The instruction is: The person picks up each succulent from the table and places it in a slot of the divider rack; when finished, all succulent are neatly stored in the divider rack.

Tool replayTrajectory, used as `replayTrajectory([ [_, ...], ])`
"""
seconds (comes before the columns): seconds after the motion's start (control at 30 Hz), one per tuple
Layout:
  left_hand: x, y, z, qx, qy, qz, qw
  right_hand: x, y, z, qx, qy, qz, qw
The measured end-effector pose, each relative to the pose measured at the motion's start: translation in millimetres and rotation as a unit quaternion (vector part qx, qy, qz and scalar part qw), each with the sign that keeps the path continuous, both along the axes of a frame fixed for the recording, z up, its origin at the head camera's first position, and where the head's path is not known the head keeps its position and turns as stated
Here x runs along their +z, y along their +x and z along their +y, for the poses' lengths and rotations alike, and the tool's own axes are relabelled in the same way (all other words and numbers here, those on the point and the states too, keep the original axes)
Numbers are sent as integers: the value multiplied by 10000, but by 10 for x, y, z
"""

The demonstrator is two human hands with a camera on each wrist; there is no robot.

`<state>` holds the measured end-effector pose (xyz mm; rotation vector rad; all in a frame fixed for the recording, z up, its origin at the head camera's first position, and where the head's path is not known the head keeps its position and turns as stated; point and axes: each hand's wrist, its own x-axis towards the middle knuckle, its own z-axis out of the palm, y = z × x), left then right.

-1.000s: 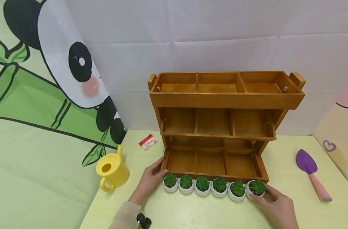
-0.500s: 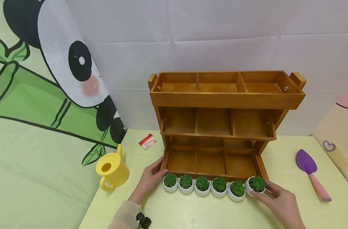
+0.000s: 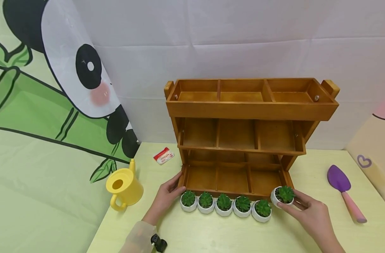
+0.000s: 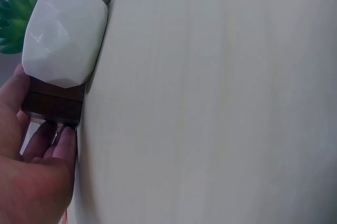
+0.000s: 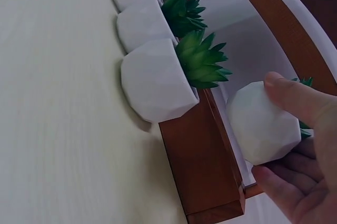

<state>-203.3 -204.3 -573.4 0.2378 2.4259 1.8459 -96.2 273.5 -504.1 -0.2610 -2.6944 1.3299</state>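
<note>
My right hand pinches a small white faceted pot with a green succulent between thumb and fingers. In the right wrist view that potted succulent is raised beside the front board of a brown three-tier wooden shelf. At the shelf's lower left corner, my left hand grips the bottom tier, thumb at the front and fingers along the side. The left wrist view shows the fingers against the dark wooden corner. Several matching potted succulents stand in a row along the shelf's front.
A yellow watering can stands left of the shelf. Behind it lies a small red and white packet. To the right rests a toy trowel with purple blade and pink handle. A pale cloth wall rises behind the shelf.
My right hand has lifted the rightmost potted succulent off the table and away from the row, up toward the bottom tier's right front corner. My left hand has stayed at its corner.
</note>
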Motion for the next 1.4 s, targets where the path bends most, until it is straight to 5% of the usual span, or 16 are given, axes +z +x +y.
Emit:
replayTrajectory([
  [0.37,29,8,13,11,72,-41,10000,25,-261,-9,-3,-157,128,9998],
  [1.4,25,11,10,-105,310,6,9995,-253,-849,-159,344,172,401,9985],
])
